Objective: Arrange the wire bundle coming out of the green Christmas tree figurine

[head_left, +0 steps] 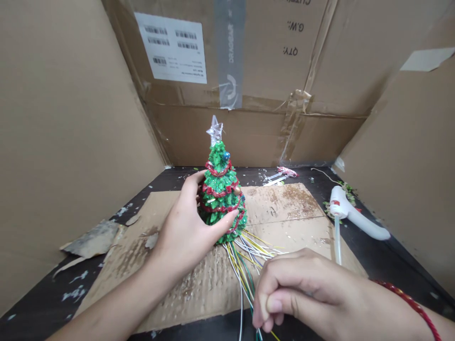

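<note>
A small green Christmas tree [222, 180] stands upright on the cardboard sheet, with red garlands, coloured balls and a clear star [214, 131] on top. My left hand [194, 213] is closed around its left side, the thumb across the front and the other fingers partly hidden behind it. From the tree's base a bunch of thin white, yellow and green wires [237, 259] fans out towards me and to the right. Over these wires, my right hand [295, 289] is curled with thumb and forefinger pinched together. Whatever lies in that pinch is hidden.
A white glue gun [359, 215] with a glue stick lies at the right. The worn cardboard sheet [199, 289] covers much of the dark table. Red-and-white string [287, 171] lies at the back, torn cardboard [92, 239] at the left. Cardboard walls enclose three sides.
</note>
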The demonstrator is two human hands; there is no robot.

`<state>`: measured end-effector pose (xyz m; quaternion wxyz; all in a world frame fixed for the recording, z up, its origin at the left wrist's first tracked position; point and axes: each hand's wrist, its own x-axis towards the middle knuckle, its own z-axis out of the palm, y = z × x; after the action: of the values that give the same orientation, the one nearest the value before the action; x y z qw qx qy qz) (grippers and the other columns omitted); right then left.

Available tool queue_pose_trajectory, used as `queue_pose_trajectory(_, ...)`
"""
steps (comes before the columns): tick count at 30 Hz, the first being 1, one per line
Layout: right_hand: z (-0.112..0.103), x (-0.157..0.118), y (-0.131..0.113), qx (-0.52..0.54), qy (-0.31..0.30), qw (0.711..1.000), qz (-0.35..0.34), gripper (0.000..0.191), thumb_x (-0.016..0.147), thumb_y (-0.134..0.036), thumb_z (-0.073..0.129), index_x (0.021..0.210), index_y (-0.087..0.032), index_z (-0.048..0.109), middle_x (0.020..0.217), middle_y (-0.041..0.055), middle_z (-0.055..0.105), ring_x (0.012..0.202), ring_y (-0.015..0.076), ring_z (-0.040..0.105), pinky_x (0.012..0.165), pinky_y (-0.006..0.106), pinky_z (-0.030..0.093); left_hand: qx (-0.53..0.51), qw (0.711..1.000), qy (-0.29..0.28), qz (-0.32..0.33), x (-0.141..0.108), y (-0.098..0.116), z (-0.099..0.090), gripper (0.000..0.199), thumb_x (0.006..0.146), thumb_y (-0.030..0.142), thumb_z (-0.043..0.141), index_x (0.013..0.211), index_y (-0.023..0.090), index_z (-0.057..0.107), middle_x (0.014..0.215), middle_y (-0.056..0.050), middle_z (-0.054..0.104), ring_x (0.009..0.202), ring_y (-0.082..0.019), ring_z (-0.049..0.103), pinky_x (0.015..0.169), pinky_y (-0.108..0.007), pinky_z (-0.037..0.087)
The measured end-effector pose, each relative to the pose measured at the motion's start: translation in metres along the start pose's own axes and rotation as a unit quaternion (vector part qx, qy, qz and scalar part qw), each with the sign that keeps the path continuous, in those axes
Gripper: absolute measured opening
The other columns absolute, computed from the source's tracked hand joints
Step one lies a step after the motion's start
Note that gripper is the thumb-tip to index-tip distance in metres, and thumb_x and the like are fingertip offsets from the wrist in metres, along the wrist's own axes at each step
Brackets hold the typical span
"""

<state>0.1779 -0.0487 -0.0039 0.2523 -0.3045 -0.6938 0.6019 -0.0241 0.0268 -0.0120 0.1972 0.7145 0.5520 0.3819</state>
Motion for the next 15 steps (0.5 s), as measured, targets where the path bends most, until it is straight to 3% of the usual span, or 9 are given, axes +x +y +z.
queue_pose_trajectory(4, 0.0000, -0.0006, -0.0008, -0.001, 0.005, 1.000, -0.016, 0.018, 0.093, -0.018, 0.055, 0.089, -0.006, 0.068, 0.085, 0.0104, 0.068, 0.080, 0.0128, 0.063, 0.075, 0.021, 0.049, -0.001, 1.000, 0.000, -0.002, -0.0001, 0.0008, -0.0002, 0.067, 0.067, 0.040, 0.072, 0.126, 0.029, 0.041, 0.115, 0.001, 0.064, 0.100, -0.013, 0.066, 0.093, -0.027, 0.058)
queue_pose_trajectory(7, -0.0009, -0.0014, 0.0011, -0.007, -0.006, 0.998, -0.062, 0.012, 0.089, -0.011, 0.060, 0.087, -0.005, 0.070, 0.084, 0.0098, 0.068, 0.081, 0.0124, 0.062, 0.076, 0.020, 0.049, -0.004, 1.000, -0.002, -0.004, -0.0005, 0.0016, -0.0009, 0.068, 0.067, 0.040, 0.072, 0.127, 0.028, 0.041, 0.117, 0.000, 0.063, 0.102, -0.014, 0.066, 0.093, -0.027, 0.058)
queue_pose_trajectory(15, -0.0021, -0.0014, 0.0087, -0.063, -0.095, 0.988, -0.099, 0.011, 0.090, -0.012, 0.058, 0.081, -0.011, 0.062, 0.086, 0.0046, 0.063, 0.079, 0.0080, 0.056, 0.074, 0.013, 0.043, 0.000, 1.000, -0.002, 0.002, 0.0000, 0.0019, -0.0009, 0.067, 0.068, 0.039, 0.071, 0.127, 0.027, 0.041, 0.116, -0.001, 0.063, 0.101, -0.014, 0.066, 0.093, -0.028, 0.058)
